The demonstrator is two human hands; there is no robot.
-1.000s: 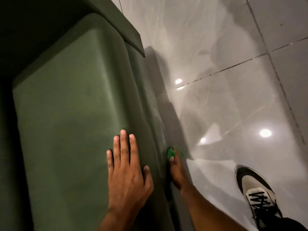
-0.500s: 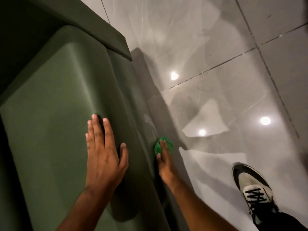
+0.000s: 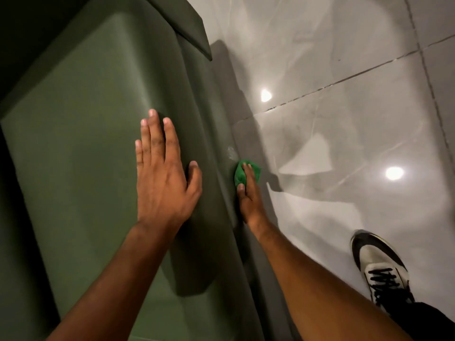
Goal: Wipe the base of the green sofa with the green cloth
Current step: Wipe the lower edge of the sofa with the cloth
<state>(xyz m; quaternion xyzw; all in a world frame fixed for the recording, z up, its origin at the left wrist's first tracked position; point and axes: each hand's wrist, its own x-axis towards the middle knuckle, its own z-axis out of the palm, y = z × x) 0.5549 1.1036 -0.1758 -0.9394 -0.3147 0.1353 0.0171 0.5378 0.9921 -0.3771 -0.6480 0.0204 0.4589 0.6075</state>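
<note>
The green sofa (image 3: 81, 134) fills the left half of the view, its seat cushion facing up and its front base (image 3: 221, 124) dropping to the floor. My left hand (image 3: 162, 175) lies flat on the cushion near its front edge, fingers spread, holding nothing. My right hand (image 3: 248, 195) reaches down beside the sofa and presses a bright green cloth (image 3: 246, 172) against the lower front of the base, close to the floor. A pale smudge shows on the base just above the cloth.
Glossy grey floor tiles (image 3: 344, 119) with dark grout lines and bright light reflections spread to the right. My foot in a white and black sneaker (image 3: 379, 269) stands on the tiles at the lower right. The sofa's armrest (image 3: 182, 23) juts out at the top.
My right hand has slid the green cloth forward along the base, away from me. My left hand has shifted forward on the cushion with it.
</note>
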